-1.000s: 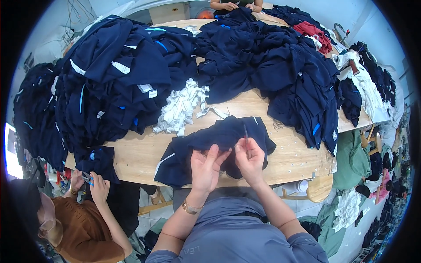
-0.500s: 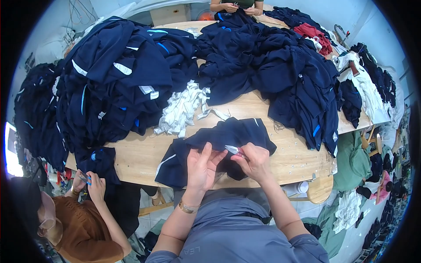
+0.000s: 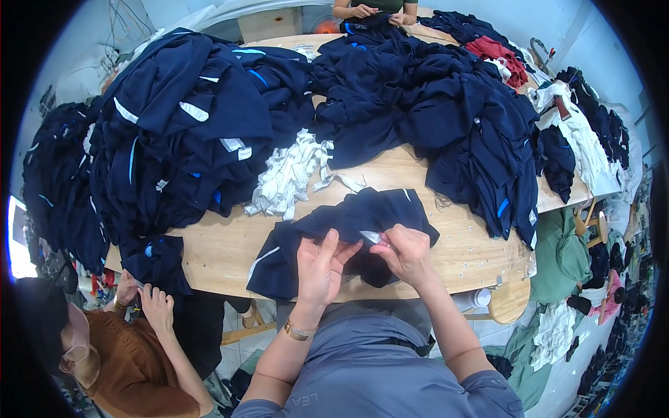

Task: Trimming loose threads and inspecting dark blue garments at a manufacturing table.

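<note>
A dark navy garment with thin white stripes lies bunched on the wooden table in front of me. My right hand is closed around small thread snips with a pinkish-red handle, their metal blades pointing left over the cloth. Opposite them, my left hand rests at the garment, its palm turned up and its thumb raised apart from the fingers. Its fingertips reach close to the blade tips. Whether those fingertips catch a thread or a fold of the cloth is too small to tell.
Large heaps of navy garments cover the table's far side. White fabric strips lie in a pile beyond my work. A co-worker in brown sits at my left; another person's hands work across the table. Green cloth hangs at right.
My right hand has shifted very slightly with the snips, and the blades have turned a little. My left hand stays nearly still. The co-worker at left has moved their hands.
</note>
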A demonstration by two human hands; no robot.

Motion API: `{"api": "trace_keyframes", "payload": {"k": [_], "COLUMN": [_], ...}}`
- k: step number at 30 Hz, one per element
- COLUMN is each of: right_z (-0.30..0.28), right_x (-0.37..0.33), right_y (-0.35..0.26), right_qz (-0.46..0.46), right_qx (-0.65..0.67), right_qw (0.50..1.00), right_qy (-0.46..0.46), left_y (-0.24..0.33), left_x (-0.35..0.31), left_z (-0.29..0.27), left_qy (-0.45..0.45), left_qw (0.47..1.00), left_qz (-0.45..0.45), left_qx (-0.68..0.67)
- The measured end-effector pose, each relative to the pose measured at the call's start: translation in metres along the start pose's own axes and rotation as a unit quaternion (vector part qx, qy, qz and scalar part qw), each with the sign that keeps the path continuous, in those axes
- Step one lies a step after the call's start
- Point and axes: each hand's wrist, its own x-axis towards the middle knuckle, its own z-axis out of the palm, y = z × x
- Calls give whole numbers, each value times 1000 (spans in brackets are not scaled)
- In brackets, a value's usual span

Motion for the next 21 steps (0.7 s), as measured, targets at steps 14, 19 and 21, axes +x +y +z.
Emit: {"api": "trace_keyframes", "payload": {"k": [14, 19, 21], "right_z": [21, 5, 6], "right_x": [5, 1, -12], "right_y": [-45, -46, -38], "right_qz": [274, 346, 343], "right_qx": [232, 418, 520], "right_qw": [930, 837, 774], "right_qy": [85, 71, 114], "left_y": [-14, -9, -4], "left_x": [-1, -3, -2], "left_z": [-2, 7, 7], "left_qy": [17, 11, 14], "left_qw": [995, 999, 1000], "left_qz": [82, 36, 23], "left_qx": [61, 8, -1]}}
